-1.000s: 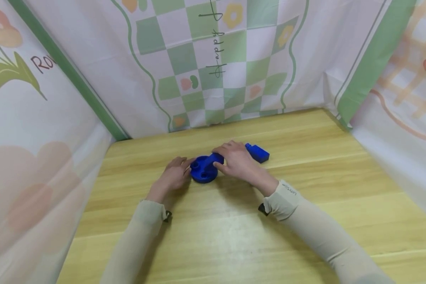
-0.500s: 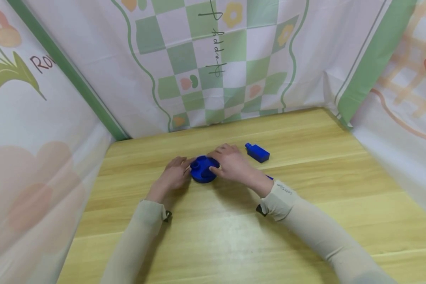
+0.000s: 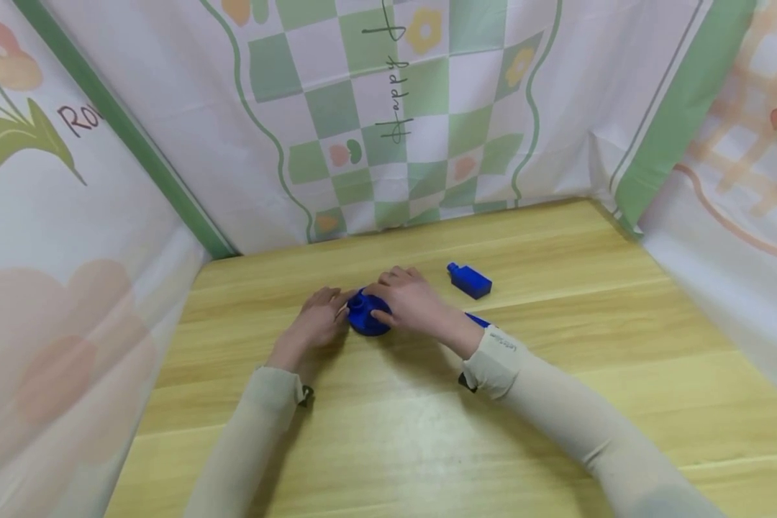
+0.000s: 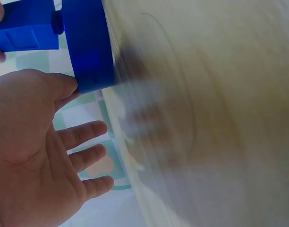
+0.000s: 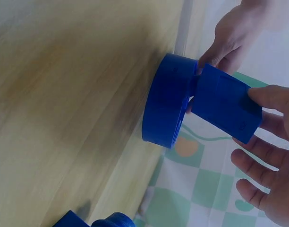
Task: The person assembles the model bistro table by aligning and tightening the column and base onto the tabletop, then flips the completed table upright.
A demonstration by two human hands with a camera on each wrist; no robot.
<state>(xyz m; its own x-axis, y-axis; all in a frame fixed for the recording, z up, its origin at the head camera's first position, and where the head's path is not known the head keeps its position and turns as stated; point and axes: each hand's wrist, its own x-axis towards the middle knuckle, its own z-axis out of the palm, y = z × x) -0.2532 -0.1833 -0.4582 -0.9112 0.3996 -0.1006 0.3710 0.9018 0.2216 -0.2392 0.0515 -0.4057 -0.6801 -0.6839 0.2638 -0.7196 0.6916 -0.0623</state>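
While the left hand [image 3: 314, 316] stands spread wide, its thumb and forefinger touching the rim of a round blue base [image 3: 364, 326], the right hand [image 3: 406, 301] pinches a blue block [image 5: 227, 104] between thumb and fingers. The base sits on the wooden table [image 3: 388, 439], left of its middle and closer to the far edge than the near one. From where I stand, the work looks partway along: the block's narrow neck [image 5: 194, 86] meets the base's upper face, though I cannot tell whether it is seated. Two other pieces lie apart from the base: a necked blue block [image 3: 471, 282] towards the table's far right corner, and another blue piece [image 3: 476, 319] just nearer, mostly hidden by the right wrist. That hand also covers much of the base from above. Past the far edge hangs a checked cloth [image 3: 398, 108].
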